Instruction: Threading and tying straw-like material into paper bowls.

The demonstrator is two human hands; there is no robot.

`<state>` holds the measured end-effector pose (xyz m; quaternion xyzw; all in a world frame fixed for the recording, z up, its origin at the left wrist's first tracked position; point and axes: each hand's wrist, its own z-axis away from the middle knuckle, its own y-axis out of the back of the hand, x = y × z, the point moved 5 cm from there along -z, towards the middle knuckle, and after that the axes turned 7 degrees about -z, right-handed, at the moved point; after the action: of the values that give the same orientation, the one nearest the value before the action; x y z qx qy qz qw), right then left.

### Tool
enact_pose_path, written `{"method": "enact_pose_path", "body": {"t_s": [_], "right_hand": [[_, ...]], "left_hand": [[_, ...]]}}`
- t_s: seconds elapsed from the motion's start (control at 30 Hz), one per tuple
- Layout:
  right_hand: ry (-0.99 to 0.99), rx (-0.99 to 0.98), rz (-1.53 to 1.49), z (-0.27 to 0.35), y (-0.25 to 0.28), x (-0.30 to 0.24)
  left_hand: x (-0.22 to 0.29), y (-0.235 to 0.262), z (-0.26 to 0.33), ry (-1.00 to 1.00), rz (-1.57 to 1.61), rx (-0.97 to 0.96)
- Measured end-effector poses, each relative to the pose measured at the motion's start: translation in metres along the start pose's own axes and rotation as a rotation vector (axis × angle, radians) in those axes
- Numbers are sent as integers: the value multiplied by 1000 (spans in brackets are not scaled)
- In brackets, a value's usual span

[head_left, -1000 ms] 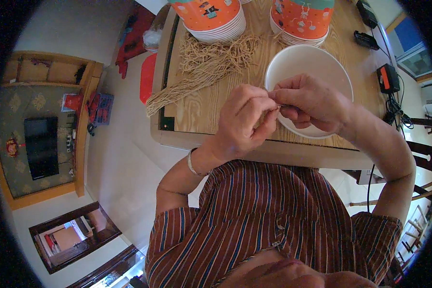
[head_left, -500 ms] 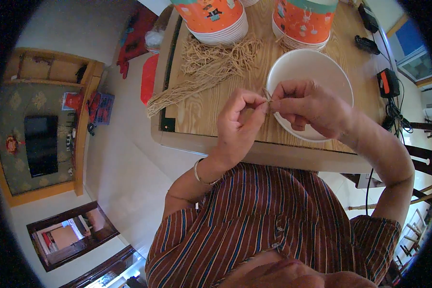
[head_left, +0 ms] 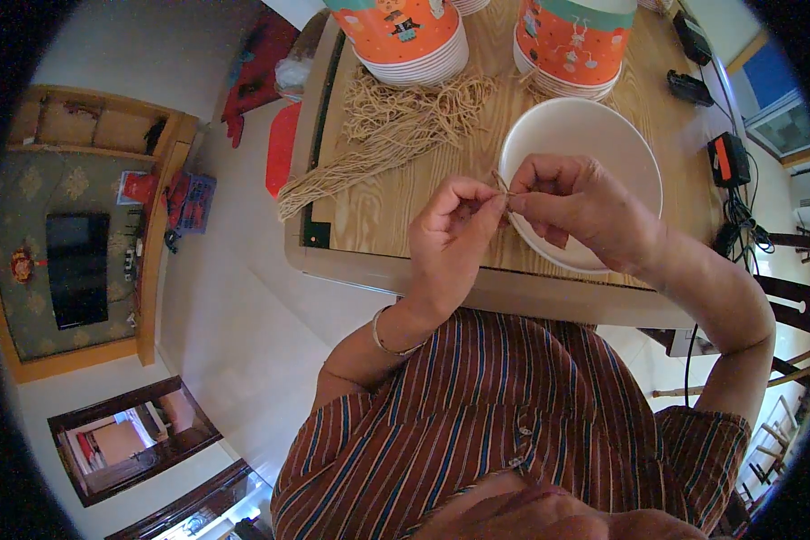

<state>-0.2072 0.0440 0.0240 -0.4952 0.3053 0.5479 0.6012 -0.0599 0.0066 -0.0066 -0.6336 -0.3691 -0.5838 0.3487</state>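
A short piece of tan twine (head_left: pixel 502 182) is pinched between my two hands at the left rim of a white paper tub. My left hand (head_left: pixel 448 241) grips it with thumb and forefinger. From the other side my right hand (head_left: pixel 589 211) pinches it too, held over the open tub (head_left: pixel 594 133). The fingertips nearly meet and hide most of the twine. Beyond my left hand, a loose bundle of tan twine strands (head_left: pixel 414 121) lies spread across the wooden table (head_left: pixel 369 241).
Two stacks of orange printed paper tubs, a left stack (head_left: pixel 412 45) and a right stack (head_left: pixel 569 54), stand at the far side. A black and orange power adapter (head_left: pixel 727 159) with tangled cables (head_left: pixel 738 225) lies at the right edge. A red stool (head_left: pixel 283 148) is left of the table.
Both hands stay pinched on the twine with only slight finger movement, and a short end now shows above the fingertips. The whole view has shifted a little.
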Motion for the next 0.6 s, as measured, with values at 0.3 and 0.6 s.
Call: {"method": "enact_pose_path", "body": {"t_s": [0.3,0.6], "right_hand": [[97,37,120,1,1,-2],[58,45,95,2,1,-3]], "left_hand": [[2,-5,-1,15,92,-3],[-2,-2,-1,53,75,34]]}}
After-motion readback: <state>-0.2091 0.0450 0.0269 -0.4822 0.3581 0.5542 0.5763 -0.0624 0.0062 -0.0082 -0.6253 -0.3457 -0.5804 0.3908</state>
